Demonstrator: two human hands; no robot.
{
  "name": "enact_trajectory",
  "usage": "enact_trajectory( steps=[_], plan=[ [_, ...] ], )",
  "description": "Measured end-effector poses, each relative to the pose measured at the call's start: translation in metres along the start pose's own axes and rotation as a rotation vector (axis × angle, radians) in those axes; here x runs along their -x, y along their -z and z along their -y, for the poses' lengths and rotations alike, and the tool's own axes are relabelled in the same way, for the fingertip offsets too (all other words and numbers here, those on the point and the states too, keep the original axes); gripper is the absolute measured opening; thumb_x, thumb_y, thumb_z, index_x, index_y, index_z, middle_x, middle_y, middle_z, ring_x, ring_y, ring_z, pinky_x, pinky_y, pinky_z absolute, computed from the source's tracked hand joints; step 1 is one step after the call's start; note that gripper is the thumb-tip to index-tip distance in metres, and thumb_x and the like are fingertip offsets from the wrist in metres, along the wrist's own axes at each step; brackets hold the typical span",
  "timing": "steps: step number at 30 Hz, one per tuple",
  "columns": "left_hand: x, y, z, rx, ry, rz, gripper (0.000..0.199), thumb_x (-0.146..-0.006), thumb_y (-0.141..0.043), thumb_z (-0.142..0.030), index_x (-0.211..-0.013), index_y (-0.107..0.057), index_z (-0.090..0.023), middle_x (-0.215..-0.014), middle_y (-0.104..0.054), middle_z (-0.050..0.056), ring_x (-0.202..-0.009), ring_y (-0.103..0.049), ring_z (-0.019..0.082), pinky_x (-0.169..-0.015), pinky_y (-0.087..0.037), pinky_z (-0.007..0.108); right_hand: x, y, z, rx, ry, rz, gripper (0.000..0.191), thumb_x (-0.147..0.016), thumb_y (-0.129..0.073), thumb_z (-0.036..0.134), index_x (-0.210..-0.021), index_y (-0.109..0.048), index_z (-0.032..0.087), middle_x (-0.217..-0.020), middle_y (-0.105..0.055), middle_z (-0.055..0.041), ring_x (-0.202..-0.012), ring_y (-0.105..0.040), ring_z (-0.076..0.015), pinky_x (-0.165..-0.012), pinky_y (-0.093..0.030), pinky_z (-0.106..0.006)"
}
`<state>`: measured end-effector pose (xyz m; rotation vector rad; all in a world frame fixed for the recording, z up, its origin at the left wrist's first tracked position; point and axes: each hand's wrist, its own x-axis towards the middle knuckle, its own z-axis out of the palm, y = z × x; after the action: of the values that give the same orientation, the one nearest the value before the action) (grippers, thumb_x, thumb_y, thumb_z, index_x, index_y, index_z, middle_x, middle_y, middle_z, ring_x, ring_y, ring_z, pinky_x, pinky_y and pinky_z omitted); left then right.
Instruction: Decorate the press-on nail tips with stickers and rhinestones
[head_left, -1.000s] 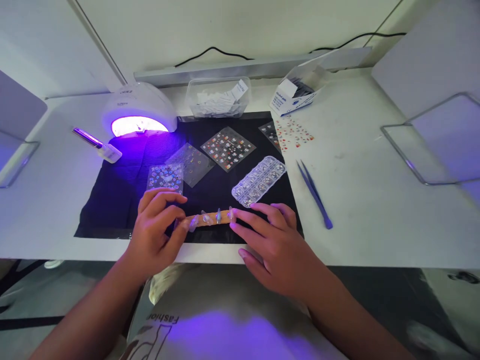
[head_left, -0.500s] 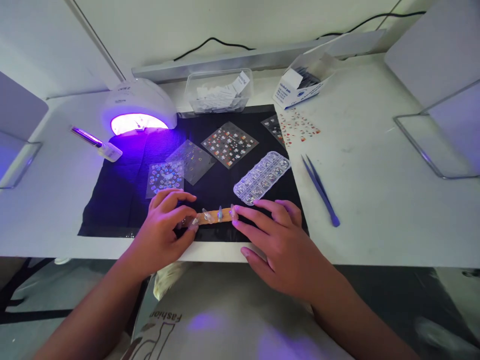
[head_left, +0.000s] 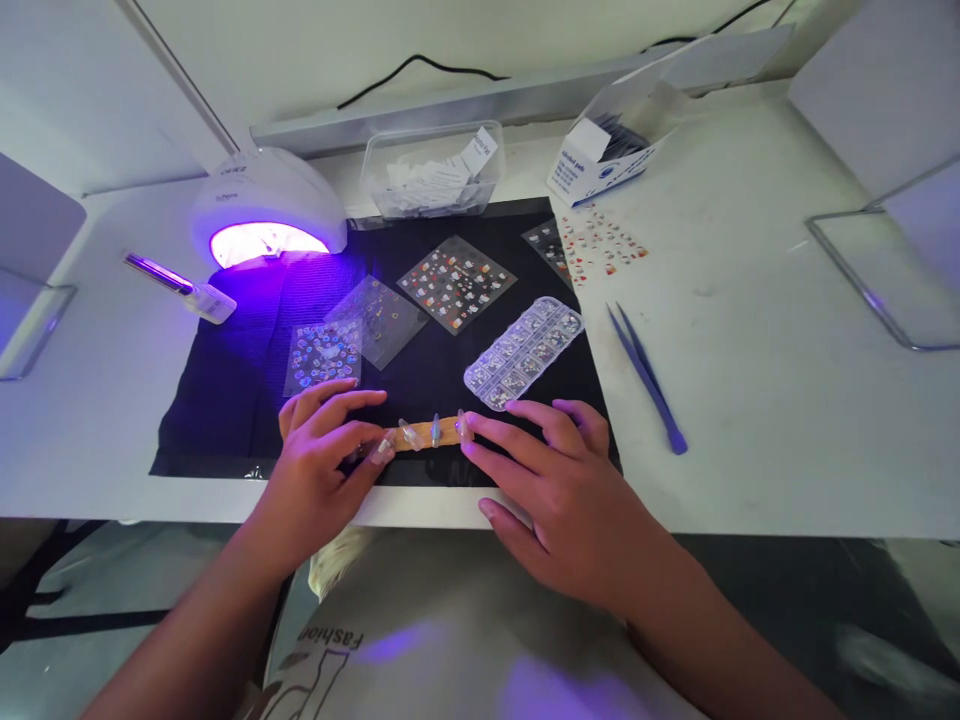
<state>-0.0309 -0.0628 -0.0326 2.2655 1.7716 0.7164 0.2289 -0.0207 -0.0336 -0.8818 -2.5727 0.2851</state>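
A narrow orange-brown strip (head_left: 448,432) lies near the front edge of the black mat, with several small pointed nail tips standing across it. My left hand (head_left: 319,460) pinches the strip's left end between thumb and index finger, covering that end. At the right end, two fingertips of my right hand (head_left: 559,490) close on a pinkish nail tip (head_left: 463,427); its thumb hangs apart below. A bluish nail tip (head_left: 436,431) and a pale, tilted one (head_left: 410,435) show between my hands.
Beyond my hands lie a clear compartment case (head_left: 523,352), sticker sheets (head_left: 457,284) and a lit lamp (head_left: 270,205). Blue tweezers (head_left: 648,380) rest to the right. A plastic tub (head_left: 433,180), an alcohol pad box (head_left: 600,165) and a white-handled tool (head_left: 213,303) also stand or lie around.
The view has shifted slightly. My left thumb has turned a little on the strip's left end; my right hand keeps nearly the same pose at the right end.
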Motion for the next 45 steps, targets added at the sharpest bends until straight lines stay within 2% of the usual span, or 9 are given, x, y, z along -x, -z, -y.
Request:
enact_trajectory(
  steps=[17,25,31,34,36,38,40,42,45],
  plan=[
    [0.007,-0.011,-0.022,-0.174,0.156,-0.142,0.009,-0.090,-0.066,-0.023,-0.081,-0.065,-0.024,-0.138,-0.062,0.008,-0.135,-0.044,0.039,-0.105,-0.029,0.072,0.002,0.000,0.002,-0.003,-0.017,-0.016,0.034,-0.096,-0.053,0.032,-0.121,-0.068,0.017,-0.136,-0.069,-0.0034,-0.119,-0.050,-0.0324,-0.101,-0.025,-0.053],
    [0.008,-0.015,-0.026,-0.226,0.167,-0.154,0.009,-0.091,-0.065,-0.024,-0.083,-0.063,-0.023,-0.141,-0.058,0.010,-0.136,-0.041,0.041,-0.104,-0.028,0.073,0.002,-0.001,0.000,0.003,-0.010,0.001,0.036,-0.096,-0.053,0.033,-0.124,-0.066,0.017,-0.138,-0.067,-0.0033,-0.121,-0.050,-0.0326,-0.102,-0.024,-0.054],
    [0.011,-0.013,-0.028,-0.232,0.158,-0.134,0.011,-0.089,-0.068,-0.025,-0.092,-0.058,-0.026,-0.146,-0.052,0.010,-0.140,-0.035,0.041,-0.107,-0.023,0.072,0.001,0.002,0.001,-0.003,-0.013,0.011,0.035,-0.096,-0.052,0.031,-0.123,-0.067,0.016,-0.138,-0.067,-0.0037,-0.120,-0.049,-0.0333,-0.101,-0.026,-0.054],
    [0.015,-0.008,-0.022,-0.195,0.152,-0.143,0.032,-0.084,-0.069,-0.028,-0.112,-0.053,-0.027,-0.148,-0.048,0.013,-0.142,-0.032,0.042,-0.111,-0.022,0.070,0.001,0.002,0.000,-0.003,-0.002,0.014,0.035,-0.096,-0.052,0.030,-0.123,-0.067,0.016,-0.138,-0.067,-0.0044,-0.119,-0.048,-0.0335,-0.099,-0.028,-0.053],
    [0.019,-0.002,-0.015,-0.151,0.149,-0.172,0.044,-0.082,-0.068,-0.028,-0.122,-0.048,-0.025,-0.145,-0.049,0.014,-0.141,-0.035,0.040,-0.111,-0.027,0.064,0.000,0.003,-0.001,-0.003,0.008,0.011,0.034,-0.095,-0.053,0.030,-0.122,-0.068,0.016,-0.137,-0.067,-0.0047,-0.118,-0.048,-0.0335,-0.098,-0.028,-0.052],
    [0.023,0.002,-0.007,-0.127,0.163,-0.209,0.044,-0.082,-0.066,-0.028,-0.123,-0.049,-0.024,-0.134,-0.055,0.014,-0.132,-0.043,0.037,-0.107,-0.034,0.058,0.000,0.003,-0.002,-0.001,0.021,0.004,0.034,-0.094,-0.053,0.028,-0.121,-0.069,0.015,-0.136,-0.068,-0.0049,-0.118,-0.048,-0.0332,-0.097,-0.029,-0.051],
    [0.026,0.006,-0.001,-0.123,0.185,-0.213,0.033,-0.084,-0.065,-0.028,-0.115,-0.054,-0.024,-0.117,-0.061,0.010,-0.118,-0.052,0.034,-0.100,-0.038,0.053,-0.002,0.003,-0.003,0.002,0.026,0.000,0.033,-0.093,-0.053,0.027,-0.119,-0.069,0.015,-0.135,-0.069,-0.0052,-0.116,-0.049,-0.0328,-0.097,-0.029,-0.050],
    [0.027,0.008,0.001,-0.119,0.189,-0.166,0.019,-0.086,-0.064,-0.027,-0.104,-0.059,-0.025,-0.104,-0.064,0.007,-0.105,-0.057,0.030,-0.092,-0.038,0.050,-0.003,0.003,-0.003,0.002,0.022,-0.003,0.032,-0.093,-0.054,0.026,-0.118,-0.070,0.015,-0.134,-0.069,-0.0053,-0.115,-0.049,-0.0327,-0.096,-0.030,-0.050],
    [0.025,0.007,0.000,-0.096,0.179,-0.094,0.009,-0.087,-0.063,-0.024,-0.097,-0.062,-0.025,-0.098,-0.066,0.004,-0.098,-0.059,0.028,-0.086,-0.037,0.046,-0.004,0.003,-0.003,-0.001,0.019,-0.001,0.032,-0.092,-0.054,0.025,-0.118,-0.070,0.015,-0.133,-0.070,-0.0056,-0.115,-0.049,-0.0330,-0.096,-0.030,-0.049]
  ],
)
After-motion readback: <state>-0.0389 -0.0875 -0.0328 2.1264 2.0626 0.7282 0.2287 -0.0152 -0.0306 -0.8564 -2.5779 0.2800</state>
